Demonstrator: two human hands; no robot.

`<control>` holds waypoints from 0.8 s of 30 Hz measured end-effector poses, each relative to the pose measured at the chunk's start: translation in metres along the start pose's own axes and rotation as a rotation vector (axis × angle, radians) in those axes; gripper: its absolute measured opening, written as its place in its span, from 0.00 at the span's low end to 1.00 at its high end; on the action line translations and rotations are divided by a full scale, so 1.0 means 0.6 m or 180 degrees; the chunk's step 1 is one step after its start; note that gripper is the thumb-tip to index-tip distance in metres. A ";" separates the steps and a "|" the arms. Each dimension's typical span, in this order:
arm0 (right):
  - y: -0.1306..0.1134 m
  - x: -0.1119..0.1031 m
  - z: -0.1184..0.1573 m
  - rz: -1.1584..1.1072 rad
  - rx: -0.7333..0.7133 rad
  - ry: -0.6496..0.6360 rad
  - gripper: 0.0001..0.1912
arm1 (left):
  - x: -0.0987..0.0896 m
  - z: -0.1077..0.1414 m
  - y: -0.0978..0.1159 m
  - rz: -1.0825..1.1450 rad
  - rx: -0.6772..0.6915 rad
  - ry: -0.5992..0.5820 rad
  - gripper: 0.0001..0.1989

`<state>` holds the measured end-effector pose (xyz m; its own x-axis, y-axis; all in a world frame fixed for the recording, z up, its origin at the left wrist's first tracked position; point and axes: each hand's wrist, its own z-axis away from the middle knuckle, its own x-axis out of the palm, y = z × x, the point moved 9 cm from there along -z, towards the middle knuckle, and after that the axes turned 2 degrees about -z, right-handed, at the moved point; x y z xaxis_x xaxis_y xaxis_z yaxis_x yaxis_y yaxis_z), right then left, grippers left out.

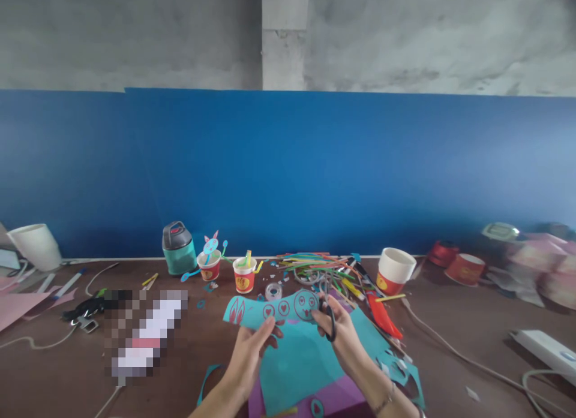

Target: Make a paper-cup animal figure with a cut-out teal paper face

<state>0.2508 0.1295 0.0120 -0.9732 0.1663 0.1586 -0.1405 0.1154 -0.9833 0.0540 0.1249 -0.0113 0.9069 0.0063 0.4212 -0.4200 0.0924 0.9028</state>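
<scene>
A strip of turquoise paper [247,308] with red drawings of ears, hearts in circles and a round face is pinched in my left hand [252,349], thumb on top. My right hand [342,331] grips black-handled scissors [332,322], whose blades point up beside the drawn face at the strip's right end. Whether the blades touch the paper I cannot tell. Beneath both hands lie turquoise paper sheets [297,358] over a purple sheet [337,394]. A small cut-out oval with a heart [317,407] rests on the purple one.
Behind my hands stand a paper cup with a rabbit figure [210,268], another decorated cup [243,280], a tape roll [273,291] and a heap of coloured sticks [315,265]. A white-and-red cup [395,271] and a red craft knife [382,316] are at right. Cables cross the table.
</scene>
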 end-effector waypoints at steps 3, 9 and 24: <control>-0.010 0.022 0.009 0.0185 -0.0030 -0.0270 0.20 | -0.007 -0.003 0.000 -0.0070 0.0070 0.0198 0.16; 0.031 0.099 0.045 0.0590 0.0578 -0.1153 0.23 | -0.069 -0.017 0.035 0.0372 0.0308 0.1088 0.17; 0.056 0.168 0.065 0.0489 0.0410 -0.1101 0.25 | -0.038 -0.001 -0.017 0.0243 -0.0354 0.0680 0.18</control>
<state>0.1409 0.1120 -0.0084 -0.9854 -0.1701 -0.0088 0.0111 -0.0125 -0.9999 0.0372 0.1247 -0.0301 0.8642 0.2266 0.4493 -0.4919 0.1925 0.8491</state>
